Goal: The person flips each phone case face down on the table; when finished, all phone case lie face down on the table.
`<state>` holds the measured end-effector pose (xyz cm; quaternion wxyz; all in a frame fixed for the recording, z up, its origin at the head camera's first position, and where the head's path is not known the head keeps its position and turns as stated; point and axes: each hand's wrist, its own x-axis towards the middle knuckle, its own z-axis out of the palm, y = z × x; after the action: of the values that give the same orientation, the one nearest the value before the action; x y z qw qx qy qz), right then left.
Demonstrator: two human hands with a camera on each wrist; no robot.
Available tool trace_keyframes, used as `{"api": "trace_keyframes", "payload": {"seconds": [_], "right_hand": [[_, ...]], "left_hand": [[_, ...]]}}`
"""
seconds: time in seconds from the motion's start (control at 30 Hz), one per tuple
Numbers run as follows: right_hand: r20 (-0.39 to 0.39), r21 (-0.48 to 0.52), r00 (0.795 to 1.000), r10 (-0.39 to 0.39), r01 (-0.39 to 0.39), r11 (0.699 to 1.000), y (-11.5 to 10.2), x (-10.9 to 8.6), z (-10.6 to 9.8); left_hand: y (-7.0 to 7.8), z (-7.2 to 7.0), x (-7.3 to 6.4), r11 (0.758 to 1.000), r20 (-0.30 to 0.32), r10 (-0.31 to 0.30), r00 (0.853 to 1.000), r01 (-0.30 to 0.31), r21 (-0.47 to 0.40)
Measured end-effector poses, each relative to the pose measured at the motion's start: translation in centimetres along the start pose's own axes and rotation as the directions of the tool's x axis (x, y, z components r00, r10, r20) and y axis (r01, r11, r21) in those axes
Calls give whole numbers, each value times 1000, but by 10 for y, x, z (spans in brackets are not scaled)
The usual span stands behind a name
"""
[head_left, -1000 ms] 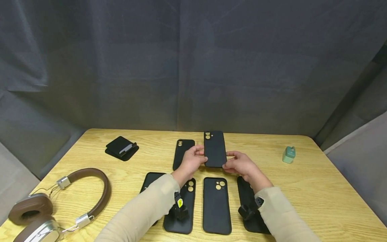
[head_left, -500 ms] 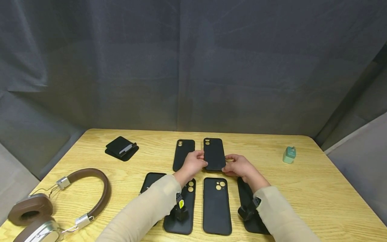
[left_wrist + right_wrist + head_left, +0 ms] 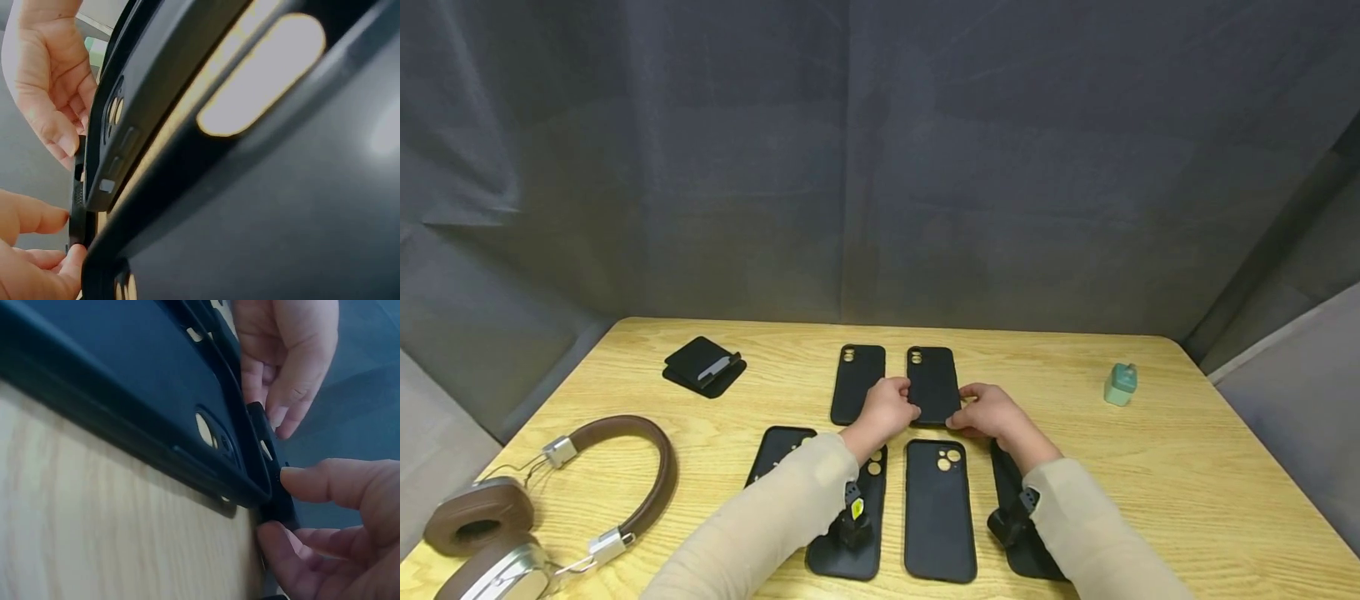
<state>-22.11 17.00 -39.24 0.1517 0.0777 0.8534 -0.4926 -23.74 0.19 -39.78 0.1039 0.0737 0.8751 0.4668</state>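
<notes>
A black phone case (image 3: 934, 387) lies back-up, flat or nearly so, in the far row in the head view. My left hand (image 3: 885, 408) holds its left edge near the lower corner. At the lower right corner, my right hand (image 3: 996, 417) pinches it. The right wrist view shows my right thumb (image 3: 322, 481) on its upper side and a finger at its lower edge. Just left lies a second black phone case (image 3: 857, 383), apart from it. Nearer me is another phone case (image 3: 940, 510), below the gap between my hands.
More black phone cases (image 3: 847, 550) lie under my forearms, partly hidden. Brown headphones (image 3: 658, 458) occupy the front left. A black folded stand-like item (image 3: 703, 367) is at the back left, and a small green box-shaped object (image 3: 1121, 384) stands at the right on the wooden table (image 3: 1210, 483).
The held phone case has come down from a raised, tilted position onto or close to the table, beside the far left case. Both hands have lowered slightly with it.
</notes>
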Motion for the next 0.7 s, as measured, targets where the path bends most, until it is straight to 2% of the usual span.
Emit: {"api": "trace_keyframes", "payload": {"seconds": [0.23,0.37,0.57,0.7], "right_hand": [[-43,-102,999,7,-11,995,-2,1,2],[-60,-142,998,12,-20,990,-4,2,3],[-64,-142,998,23,-32,989,-7,-1,2],[-69,-131,998,8,-17,991,-11,-10,-1]], "left_hand": [[3,0,2,994,7,10,1000,-10,109],[1,0,5,991,11,11,1000,-12,132],[1,-1,1,998,17,5,1000,-6,57],[2,-7,-8,998,11,40,999,-39,-58]]}}
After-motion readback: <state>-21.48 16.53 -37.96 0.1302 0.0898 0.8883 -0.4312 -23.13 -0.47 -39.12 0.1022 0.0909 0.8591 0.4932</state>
